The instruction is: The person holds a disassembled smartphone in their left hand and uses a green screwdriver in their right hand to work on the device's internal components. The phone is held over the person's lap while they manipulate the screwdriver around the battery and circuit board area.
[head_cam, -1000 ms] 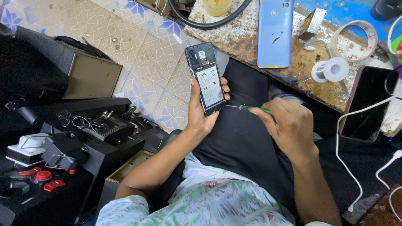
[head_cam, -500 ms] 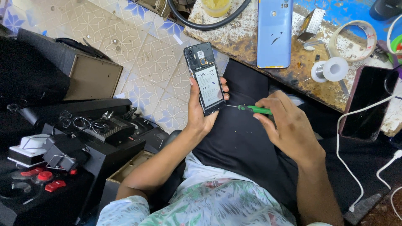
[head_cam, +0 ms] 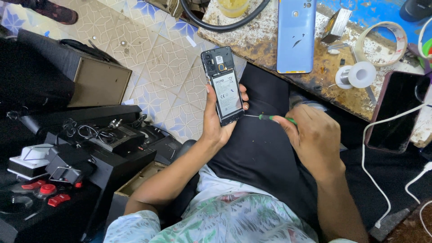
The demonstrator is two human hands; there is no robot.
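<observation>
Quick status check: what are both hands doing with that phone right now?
Left hand grips opened phone, back cover off. Right hand holds green screwdriver, tip at phone's lower edge. Nothing blocking.

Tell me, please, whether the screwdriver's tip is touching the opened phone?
Touching: in the head view the green screwdriver, held by the right hand, has its metal tip meeting the lower edge of the opened phone in the left hand.
</observation>
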